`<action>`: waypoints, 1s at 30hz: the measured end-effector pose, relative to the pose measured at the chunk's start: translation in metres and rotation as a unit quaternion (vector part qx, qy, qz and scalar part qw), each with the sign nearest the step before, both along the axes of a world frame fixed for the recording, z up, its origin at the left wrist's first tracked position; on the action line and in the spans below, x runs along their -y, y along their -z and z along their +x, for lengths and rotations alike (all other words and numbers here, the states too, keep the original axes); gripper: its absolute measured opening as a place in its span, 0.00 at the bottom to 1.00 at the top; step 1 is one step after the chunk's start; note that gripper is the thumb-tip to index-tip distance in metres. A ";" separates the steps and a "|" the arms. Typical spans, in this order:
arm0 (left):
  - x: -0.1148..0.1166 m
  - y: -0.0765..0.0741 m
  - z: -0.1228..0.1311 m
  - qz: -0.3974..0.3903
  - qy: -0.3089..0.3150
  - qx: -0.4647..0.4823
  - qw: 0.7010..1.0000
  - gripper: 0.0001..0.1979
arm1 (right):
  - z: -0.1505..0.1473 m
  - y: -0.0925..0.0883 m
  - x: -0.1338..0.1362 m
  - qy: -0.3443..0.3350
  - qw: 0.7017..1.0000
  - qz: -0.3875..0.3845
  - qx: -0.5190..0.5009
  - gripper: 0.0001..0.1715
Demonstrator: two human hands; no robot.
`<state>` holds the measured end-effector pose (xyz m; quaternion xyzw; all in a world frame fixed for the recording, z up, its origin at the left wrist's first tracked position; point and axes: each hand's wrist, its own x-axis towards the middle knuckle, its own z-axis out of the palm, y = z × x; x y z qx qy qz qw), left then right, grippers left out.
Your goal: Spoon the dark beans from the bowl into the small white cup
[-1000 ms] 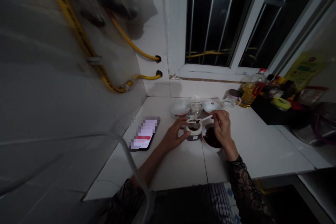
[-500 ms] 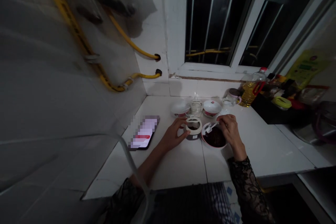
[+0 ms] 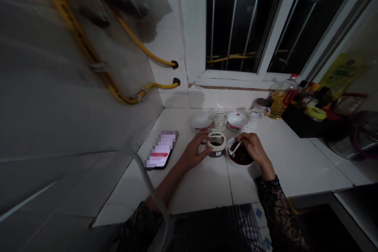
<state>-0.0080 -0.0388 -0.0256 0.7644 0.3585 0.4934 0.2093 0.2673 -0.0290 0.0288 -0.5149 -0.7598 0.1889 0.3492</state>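
Observation:
My left hand is wrapped round a small jar with a white funnel-like ring on its mouth, standing on the white counter. Just to the right, my right hand pinches a white spoon whose tip dips into a white bowl of dark red stuff. The bowl touches the jar's right side.
A phone lies left of the jar. Two small white bowls, a glass cup and a lidded jar stand behind. An oil bottle, a black rack of packets and a pot crowd the right. Yellow gas hoses cross the left wall.
My right hand has carried the spoon from over the jar back down into the bowl of dark stuff. My left hand has stayed on the jar.

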 end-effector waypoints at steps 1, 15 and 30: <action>0.000 0.000 0.000 0.000 0.000 0.000 1.000 0.12 | 0.001 0.000 -0.001 0.008 1.000 -0.014 -0.021 0.13; 0.000 -0.001 0.000 0.005 0.001 -0.001 1.000 0.12 | 0.002 -0.001 -0.001 0.068 0.987 -0.083 -0.116 0.13; 0.001 -0.001 0.001 0.004 0.001 0.000 1.000 0.12 | 0.000 -0.002 -0.009 0.125 0.962 -0.059 -0.235 0.10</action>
